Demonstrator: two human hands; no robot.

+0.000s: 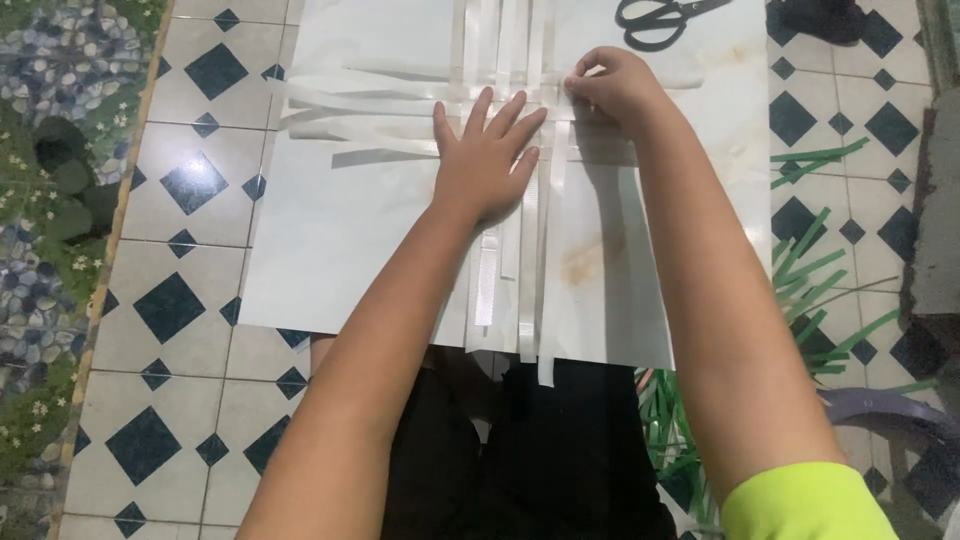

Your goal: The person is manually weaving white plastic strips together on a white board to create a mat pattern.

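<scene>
The person sits on the tiled floor (190,270), a pattern of pale squares with dark blue diamonds; a large white sheet (330,240), smooth and slightly glossy with a faint brownish stain near its middle, lies flat on the tiles in front of the knees; on it rest thin white strips (530,250), flat and ribbon-like, some running lengthwise toward the person and others crossing them sideways near the top, so that they interlace into a small woven patch under the hands.

The left hand (487,160) lies palm down on that crossing, its fingers (478,108) spread wide and released, pressing the strips flat rather than gripping anything; the right hand (612,88) sits just beside it at the right edge of the weave, its fingers curled together and pinching the end of one sideways strip at the fingertips; the two hands are close but apart.

A pair of black-handled scissors (655,20) lies on the sheet at the top, well apart from both hands; loose green strips (815,280), narrow and stiff-looking, are scattered on the floor to the right of the sheet; a bright yellow-green sleeve (805,505) covers the right upper arm; dark clothing shows over the person's lap at the bottom; nothing here serves as a container.
</scene>
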